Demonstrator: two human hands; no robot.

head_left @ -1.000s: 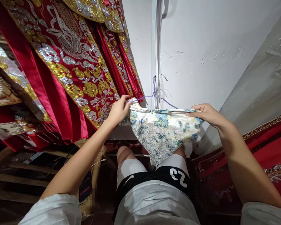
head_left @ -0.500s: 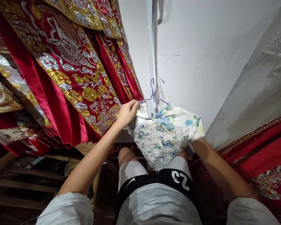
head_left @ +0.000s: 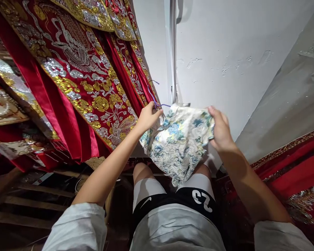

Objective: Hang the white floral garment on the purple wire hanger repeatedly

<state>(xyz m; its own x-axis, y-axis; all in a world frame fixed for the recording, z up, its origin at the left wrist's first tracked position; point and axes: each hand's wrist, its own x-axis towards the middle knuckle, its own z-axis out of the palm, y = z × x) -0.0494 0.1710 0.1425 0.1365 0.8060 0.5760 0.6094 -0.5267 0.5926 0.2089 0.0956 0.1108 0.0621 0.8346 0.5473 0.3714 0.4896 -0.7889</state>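
Note:
A small white garment with a blue and yellow flower print (head_left: 179, 143) hangs in front of me on a thin purple wire hanger (head_left: 154, 99). My left hand (head_left: 147, 116) is closed on the hanger and the garment's left shoulder. My right hand (head_left: 219, 129) grips the garment's right edge, thumb on the front and fingers behind the cloth. The hanger's hook tilts up to the left, close to the red robes. The cloth bunches between my hands above my knees.
Red robes with heavy gold and silver embroidery (head_left: 78, 69) hang in a row at the left. A white wall (head_left: 225, 45) with a vertical pipe (head_left: 173, 52) stands ahead. Grey sheeting (head_left: 290, 90) and more red embroidered cloth (head_left: 298, 174) lie at the right.
The hanger has come away from the pipe and tilted left toward the red robes. My right hand moved from under the garment to grip its right edge, and my hands drew closer together.

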